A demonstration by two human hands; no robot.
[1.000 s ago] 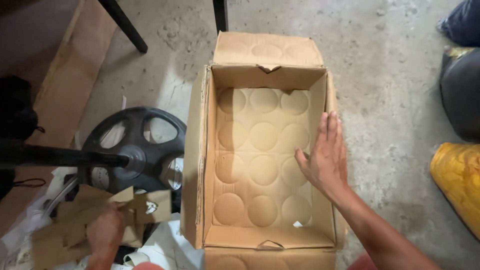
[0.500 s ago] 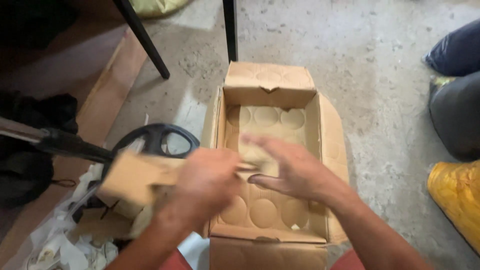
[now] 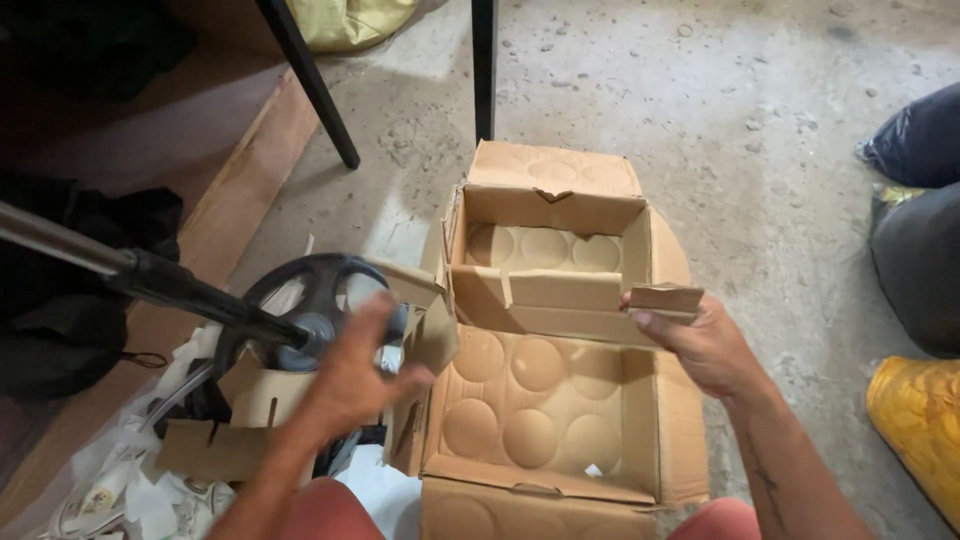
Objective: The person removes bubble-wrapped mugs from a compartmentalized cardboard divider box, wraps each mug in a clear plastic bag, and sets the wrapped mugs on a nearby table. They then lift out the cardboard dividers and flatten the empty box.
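Two hands over an open cardboard box [image 3: 545, 420] on a concrete floor [image 3: 720, 110]. Box floor shows round pressed dimples; flaps are folded out on all sides.

Right hand [image 3: 700, 345]: closed around the right end of a cardboard divider strip [image 3: 570, 300], thumb on top, fingers curled underneath. The strip spans the box crosswise, standing roughly upright, splitting the interior into a far section and a near one. Its right end is bent over into a small tab above the thumb.

Left hand [image 3: 355, 375]: fingers spread and loosely curled, mostly open, motion-blurred. It sits just left of the box's left wall, touching or just beside the folded end flap of cardboard [image 3: 425, 320] at the strip's left end. Can't tell whether it has a real grip on that flap.

Left of the left hand: black round fan base [image 3: 300, 290] with spokes, with a metal pole [image 3: 120, 265] running up and away to the far left. Below that hand: loose cardboard pieces [image 3: 215, 445], white plastic wrap and a white cord [image 3: 120, 485].

Beyond the box: two black table legs [image 3: 400, 70]. Far right of the right hand: dark bags [image 3: 920, 230] and a yellow bag [image 3: 920, 420].
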